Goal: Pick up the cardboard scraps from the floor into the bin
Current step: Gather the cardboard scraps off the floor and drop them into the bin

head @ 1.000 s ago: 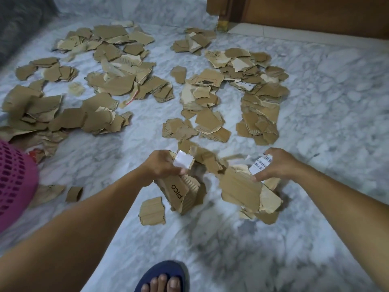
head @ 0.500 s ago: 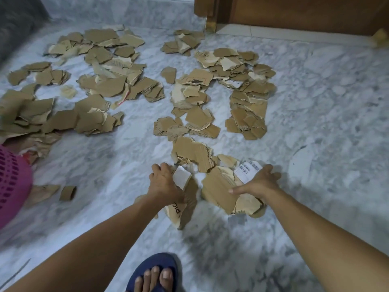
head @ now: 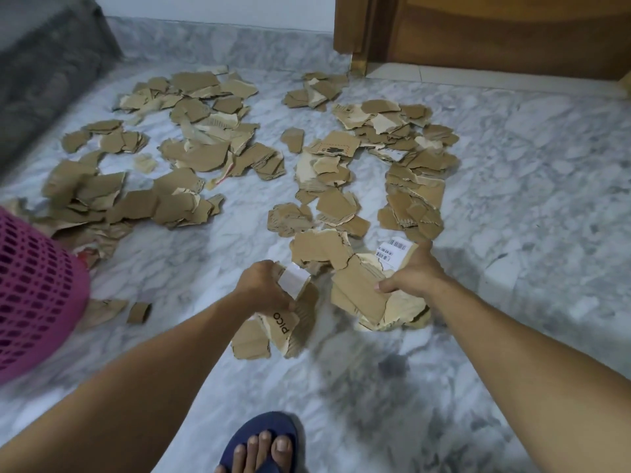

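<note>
At frame centre, left hand (head: 263, 290) grips a scrap bundle (head: 283, 322) and right hand (head: 415, 273) clamps a larger bundle (head: 362, 295); pink bin (head: 34, 288) stands at left edge.

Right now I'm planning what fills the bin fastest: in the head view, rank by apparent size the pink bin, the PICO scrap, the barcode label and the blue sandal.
1. pink bin, cut off by the frame and near the camera
2. blue sandal, also near
3. PICO scrap
4. barcode label

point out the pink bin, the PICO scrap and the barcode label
pink bin (head: 30, 295): head view, on its mesh side wall.
PICO scrap (head: 282, 325): head view, on the printed face, below the left hand (head: 264, 290).
barcode label (head: 392, 249): head view, on the white sticker, above the right hand (head: 415, 274).
</note>
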